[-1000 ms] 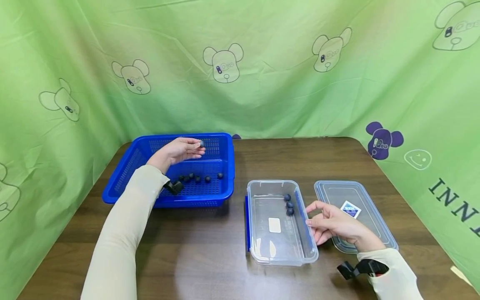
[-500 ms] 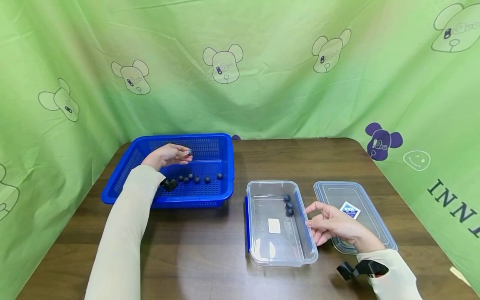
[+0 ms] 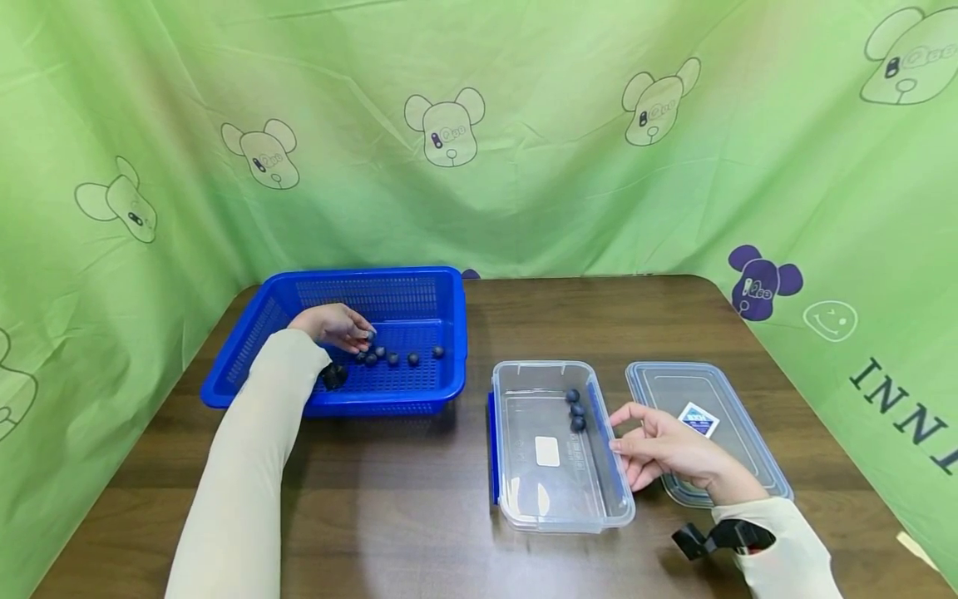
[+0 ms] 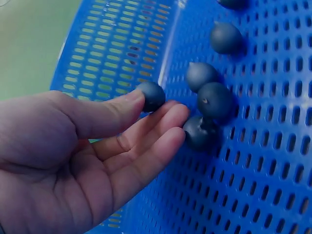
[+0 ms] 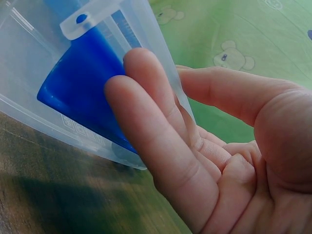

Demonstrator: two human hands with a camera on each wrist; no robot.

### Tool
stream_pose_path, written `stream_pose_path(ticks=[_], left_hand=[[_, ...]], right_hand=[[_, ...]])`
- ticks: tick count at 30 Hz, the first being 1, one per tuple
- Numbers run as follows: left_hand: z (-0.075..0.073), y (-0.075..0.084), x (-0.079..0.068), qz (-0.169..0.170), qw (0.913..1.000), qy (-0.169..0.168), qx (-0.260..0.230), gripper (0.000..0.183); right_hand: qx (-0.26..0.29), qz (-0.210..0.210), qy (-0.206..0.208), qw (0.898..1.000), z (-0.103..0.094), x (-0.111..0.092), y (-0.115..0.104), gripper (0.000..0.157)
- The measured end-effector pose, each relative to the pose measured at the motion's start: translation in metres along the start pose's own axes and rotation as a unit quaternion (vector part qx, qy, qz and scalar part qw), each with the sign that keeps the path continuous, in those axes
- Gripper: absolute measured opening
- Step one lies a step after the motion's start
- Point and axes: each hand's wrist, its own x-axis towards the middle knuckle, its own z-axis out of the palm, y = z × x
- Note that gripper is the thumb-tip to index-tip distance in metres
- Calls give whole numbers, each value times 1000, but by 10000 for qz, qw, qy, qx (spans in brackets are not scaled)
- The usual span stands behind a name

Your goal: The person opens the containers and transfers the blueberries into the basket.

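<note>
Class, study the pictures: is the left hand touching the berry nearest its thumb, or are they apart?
Touching. The left wrist view shows it: the left hand has its thumb tip against the berry, with no gap between.

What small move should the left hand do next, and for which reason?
Perhaps lower the left hand slightly, slowly. Its fingers hold one blueberry that seems to be just above the floor of the blue basket, and other berries lie close to the fingertips; a gentle approach should avoid knocking them.
</note>
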Motion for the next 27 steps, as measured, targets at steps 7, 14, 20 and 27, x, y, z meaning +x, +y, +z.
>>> stream_pose_path(ticks=[7,14,20,27], left_hand=[[2,0,0,-88,9983,145,565,31],[4,1,0,-159,9956,163,908,31],[2,0,0,-149,9960,177,859,33],[-2,3,0,410,9987,258,138,43]], right_hand=[[29,-13,-29,10000,-1,0,0,21],[50,10,-27,10000,-1,0,1,21],[15,34,5,10000,-1,0,2,21],[-2,26,15,10000,-1,0,1,21]])
